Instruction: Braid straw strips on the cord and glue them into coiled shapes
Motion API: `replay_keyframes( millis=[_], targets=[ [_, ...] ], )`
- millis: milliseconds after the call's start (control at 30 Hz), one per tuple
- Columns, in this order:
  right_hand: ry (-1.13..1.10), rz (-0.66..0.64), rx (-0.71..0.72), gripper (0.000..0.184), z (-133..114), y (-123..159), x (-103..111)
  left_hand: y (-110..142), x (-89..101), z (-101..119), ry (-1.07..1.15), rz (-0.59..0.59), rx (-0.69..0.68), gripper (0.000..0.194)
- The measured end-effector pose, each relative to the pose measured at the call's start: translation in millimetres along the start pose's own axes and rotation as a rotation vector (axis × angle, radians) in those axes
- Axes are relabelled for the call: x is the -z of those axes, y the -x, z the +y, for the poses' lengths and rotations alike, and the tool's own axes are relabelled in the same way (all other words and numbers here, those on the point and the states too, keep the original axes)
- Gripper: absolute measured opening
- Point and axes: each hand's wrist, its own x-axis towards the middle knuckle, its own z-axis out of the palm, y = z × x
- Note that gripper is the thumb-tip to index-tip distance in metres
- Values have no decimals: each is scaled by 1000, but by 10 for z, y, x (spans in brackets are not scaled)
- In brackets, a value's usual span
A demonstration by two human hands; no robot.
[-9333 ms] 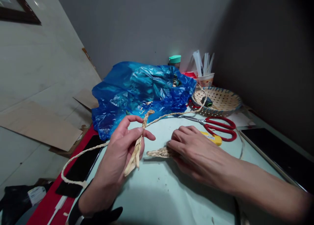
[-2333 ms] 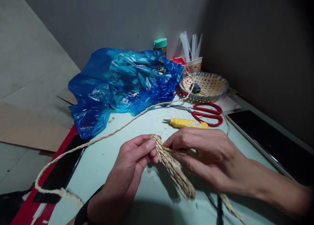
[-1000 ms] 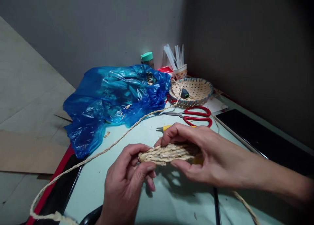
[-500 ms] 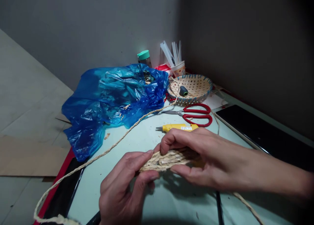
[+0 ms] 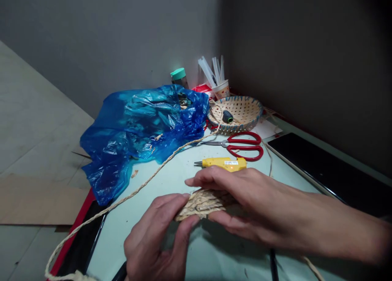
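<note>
A small piece of coiled, braided straw cord (image 5: pixel 202 203) is held between my two hands above the table. My left hand (image 5: pixel 159 232) pinches its left end, thumb below and fingers above. Around its right part curves my right hand (image 5: pixel 245 199), fingers along the upper side and thumb beneath, hiding the right end. A long twisted straw cord (image 5: pixel 143 183) runs from the basket across the table to a loop at the lower left. Just beyond my right hand lies a yellow glue gun (image 5: pixel 225 163) with a dark nozzle.
Red-handled scissors (image 5: pixel 235 144) lie behind the glue gun. A woven basket (image 5: pixel 241 109) holds a dark thread spool (image 5: pixel 227 117). A crumpled blue plastic bag (image 5: pixel 143 117) covers the back left. A paper cup (image 5: pixel 222 89) holds glue sticks, and a black-screened device (image 5: pixel 312 162) lies at right.
My right hand's index finger has lifted and stretched out from the coiled piece, uncovering more of its top. My left hand keeps its pinch. The view has shifted slightly.
</note>
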Motion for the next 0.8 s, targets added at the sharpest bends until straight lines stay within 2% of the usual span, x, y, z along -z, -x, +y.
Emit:
replay_keyframes(
  millis=[100,233,300,367,467,633,800],
  targets=[
    [-23,41,25,54,67,-9,-15,-6,-30,37,-1,64,13,30],
    [-143,114,47,63,154,-60,20,-43,-3,43,-92,185,-11,28],
    [-234,209,29,54,162,-96,54,-55,23,26,-172,194,-53,29],
    [-346,297,-25,38,154,-131,80,-54,38,13,-214,228,-52,30],
    [-438,321,-95,32,143,-166,84,-35,26,19,-211,283,-14,31],
    [-445,303,-35,31,150,-164,26,-7,-23,64,-197,291,34,31],
    [-558,270,3,30,181,-157,-2,22,-4,90,-279,170,24,33]
  ],
)
